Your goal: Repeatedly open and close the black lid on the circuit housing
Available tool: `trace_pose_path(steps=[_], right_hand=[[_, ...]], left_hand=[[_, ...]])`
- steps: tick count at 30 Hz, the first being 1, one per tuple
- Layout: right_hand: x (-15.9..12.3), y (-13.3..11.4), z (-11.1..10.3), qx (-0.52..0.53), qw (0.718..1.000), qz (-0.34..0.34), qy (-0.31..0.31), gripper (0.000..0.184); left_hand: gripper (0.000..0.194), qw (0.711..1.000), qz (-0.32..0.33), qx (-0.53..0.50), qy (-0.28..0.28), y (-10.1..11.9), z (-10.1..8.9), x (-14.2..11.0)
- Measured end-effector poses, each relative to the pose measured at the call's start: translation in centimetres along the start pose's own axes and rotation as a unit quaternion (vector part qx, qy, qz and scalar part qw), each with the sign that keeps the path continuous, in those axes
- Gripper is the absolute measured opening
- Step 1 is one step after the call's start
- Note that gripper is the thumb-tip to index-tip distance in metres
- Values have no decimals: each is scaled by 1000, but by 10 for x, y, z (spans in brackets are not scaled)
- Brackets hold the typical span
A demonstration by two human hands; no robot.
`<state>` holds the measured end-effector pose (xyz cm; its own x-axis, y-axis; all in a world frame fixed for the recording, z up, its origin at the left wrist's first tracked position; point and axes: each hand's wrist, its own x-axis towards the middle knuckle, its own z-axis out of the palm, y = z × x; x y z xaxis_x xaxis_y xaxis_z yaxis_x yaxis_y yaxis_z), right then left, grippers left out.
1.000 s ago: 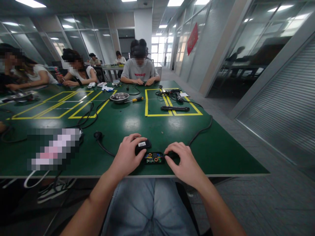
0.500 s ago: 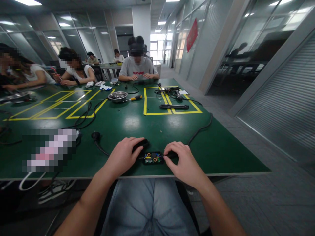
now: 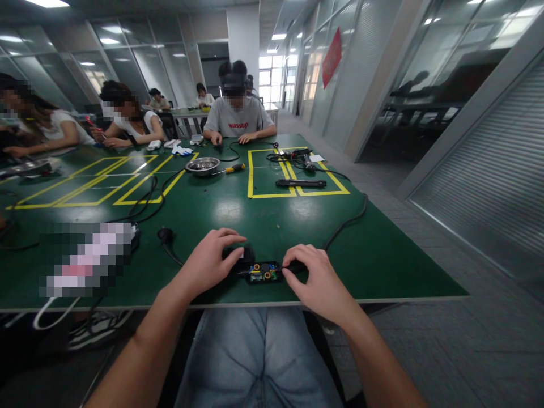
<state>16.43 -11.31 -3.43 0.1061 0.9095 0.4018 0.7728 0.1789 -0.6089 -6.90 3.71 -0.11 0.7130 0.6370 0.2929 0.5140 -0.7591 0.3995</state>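
- Green table (image 3: 238, 218) is carrying an opened black adapter (image 3: 264, 272) close to its near edge, circuit parts showing inside.
- Left hand (image 3: 208, 262) is lying palm-down over a black cover (image 3: 238, 255) just left of the adapter, fingers curled loosely on it and thumb pressing its near side.
- Right hand (image 3: 317, 279) is resting at the adapter's right end, fingers bent, fingertips pinching the black cable (image 3: 346, 224) where it is entering the case.
- The cable is trailing away right across the table.
- A steel bowl (image 3: 203, 165) and a screwdriver (image 3: 233, 168) are lying well beyond, near yellow tape lines (image 3: 250, 175).
- A person in a grey shirt (image 3: 236, 120) is sitting at the far end.
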Motion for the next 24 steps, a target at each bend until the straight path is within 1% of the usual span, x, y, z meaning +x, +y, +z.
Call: trace_pose_path(steps=[2, 3, 7, 9, 11, 14, 15, 17, 19, 21, 24], right_hand=[[0, -1, 0, 0, 1000, -1, 2, 11], [0, -1, 0, -1, 1000, -2, 2, 11], [0, -1, 0, -7, 1000, -4, 0, 11], [1, 0, 0, -9, 1000, -5, 1, 11], [1, 0, 0, -9, 1000, -6, 1, 11], [1, 1, 1, -10, 1000, -5, -2, 10], [1, 1, 1, -10, 1000, -4, -3, 11], [1, 1, 0, -7, 1000, -4, -5, 11], [1, 1, 0, -4, 1000, -5, -2, 12], [1, 1, 1, -4, 1000, -5, 0, 12], [1, 1, 2, -5, 1000, -3, -3, 11]], left_hand=[[30, 999, 6, -18, -49, -1, -5, -4], [30, 998, 1, -18, -63, -3, -7, -6], [36, 997, -10, -6, -81, -11, -14, -8], [37, 996, -9, 4, -91, -10, -16, -7], [36, 997, -10, 9, -80, -3, -17, -8], [39, 999, 8, -13, -28, 18, -17, -11], [39, 999, 21, -24, -20, 26, -16, -13], [38, 997, 50, -40, -37, 40, -12, -16], [38, 995, 64, -44, -66, 48, -5, -18], [39, 994, 65, -43, -79, 50, 2, -19], [40, 994, 67, -44, -78, 48, 10, -19]])
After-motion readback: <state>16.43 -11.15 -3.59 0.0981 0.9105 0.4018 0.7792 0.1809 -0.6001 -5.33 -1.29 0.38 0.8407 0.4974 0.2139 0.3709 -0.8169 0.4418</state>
